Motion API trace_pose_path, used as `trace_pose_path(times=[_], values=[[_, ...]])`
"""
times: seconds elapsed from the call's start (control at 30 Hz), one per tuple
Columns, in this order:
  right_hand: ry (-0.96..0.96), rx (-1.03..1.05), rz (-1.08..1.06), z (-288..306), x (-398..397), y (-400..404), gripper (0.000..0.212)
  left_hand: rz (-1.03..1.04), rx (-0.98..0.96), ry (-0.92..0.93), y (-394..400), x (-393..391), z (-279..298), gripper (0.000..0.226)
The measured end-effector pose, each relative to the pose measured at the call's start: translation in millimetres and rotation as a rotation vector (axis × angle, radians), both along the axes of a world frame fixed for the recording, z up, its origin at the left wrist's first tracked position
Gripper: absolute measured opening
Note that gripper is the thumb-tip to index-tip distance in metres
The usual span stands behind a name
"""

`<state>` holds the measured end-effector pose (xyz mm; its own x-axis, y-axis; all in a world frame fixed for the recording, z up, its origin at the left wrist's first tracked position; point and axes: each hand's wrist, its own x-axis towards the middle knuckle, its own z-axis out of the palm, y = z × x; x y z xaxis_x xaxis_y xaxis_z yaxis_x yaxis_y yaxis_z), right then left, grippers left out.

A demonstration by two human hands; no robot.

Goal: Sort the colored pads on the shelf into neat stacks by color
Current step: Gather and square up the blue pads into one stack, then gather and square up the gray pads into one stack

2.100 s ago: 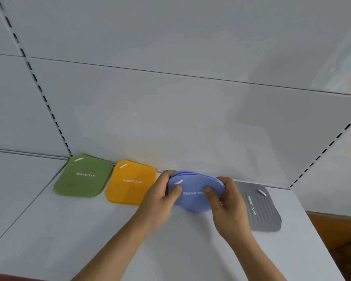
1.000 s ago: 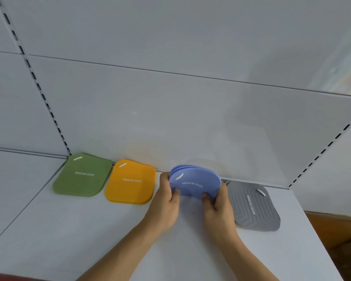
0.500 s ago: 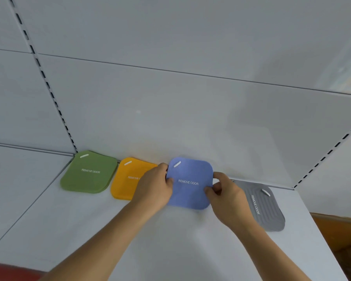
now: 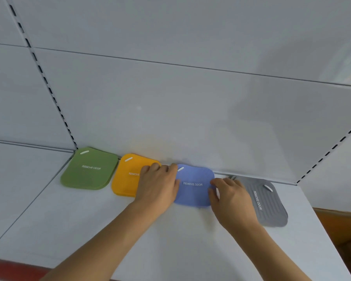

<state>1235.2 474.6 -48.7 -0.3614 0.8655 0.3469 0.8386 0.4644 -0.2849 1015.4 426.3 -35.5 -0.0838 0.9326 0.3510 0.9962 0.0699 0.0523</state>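
While my left hand (image 4: 157,184) and right hand (image 4: 230,196) pinch its side edges, the blue "REMOVE ODOR" pad stack (image 4: 194,186) lies flat on the white shelf (image 4: 89,226), no longer lifted and bent, between same-lettered orange (image 4: 126,177) and grey pads (image 4: 270,203); green pad (image 4: 89,169) leftmost.

White "REMOVE ODOR" across the green pad (image 4: 89,168), the same words on the blue pad (image 4: 194,184), "REMOVE ODOR" running lengthwise down the grey pad (image 4: 265,203), only "REMOVE" readable on the orange pad (image 4: 126,176)
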Motion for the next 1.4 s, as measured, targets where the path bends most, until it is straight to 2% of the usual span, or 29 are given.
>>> trace_pose_path(times=[0.07,0.13,0.2,0.27,0.33,0.6,0.83,0.93,1.1,1.2,1.3,1.4], values=[[-0.063,0.032,0.069,0.6,9.9,-3.2,0.029,-0.084,-0.064,0.014,-8.5,-7.0,0.5,0.059],[-0.143,0.032,0.138,3.1,17.1,-6.4,0.052,-0.14,-0.209,0.056,-15.0,-11.2,5.7,0.078],[-0.205,0.037,0.174,2.2,20.4,-5.0,0.063,-0.18,-0.318,0.125,-17.5,-10.1,12.5,0.073],[-0.194,0.035,0.193,0.9,20.9,-0.2,0.061,-0.212,-0.308,0.163,-16.6,-7.6,15.3,0.054],[-0.185,0.035,0.205,-0.3,20.8,4.2,0.058,-0.225,-0.271,0.17,-15.8,-6.5,14.6,0.047],[-0.172,0.081,0.236,-13.8,22.5,6.3,0.048,-0.283,-0.078,0.219,-16.3,-11.2,-2.3,0.045],[-0.196,0.104,0.217,-13.0,25.6,-1.2,0.047,-0.24,-0.062,0.188,-22.3,-6.4,-7.4,0.037],[-0.191,0.122,0.173,-10.1,33.5,-6.2,0.048,-0.234,-0.008,0.153,-24.7,0.3,-3.9,0.04],[-0.131,0.143,0.023,2.1,76.2,-11.1,0.038,-0.321,0.048,0.092,-14.2,36.5,-0.5,0.044],[-0.187,0.081,-0.126,7.1,112.8,-9.0,0.043,-0.338,0.037,0.016,-1.0,72.0,-2.4,0.04],[-0.263,-0.079,-0.258,13.2,137.6,-2.2,0.057,-0.342,-0.004,-0.037,12.9,109.1,-5.9,0.038],[-0.252,-0.192,-0.223,18.1,144.5,2.7,0.06,-0.302,-0.063,-0.021,25.3,139.5,-9.0,0.042]])
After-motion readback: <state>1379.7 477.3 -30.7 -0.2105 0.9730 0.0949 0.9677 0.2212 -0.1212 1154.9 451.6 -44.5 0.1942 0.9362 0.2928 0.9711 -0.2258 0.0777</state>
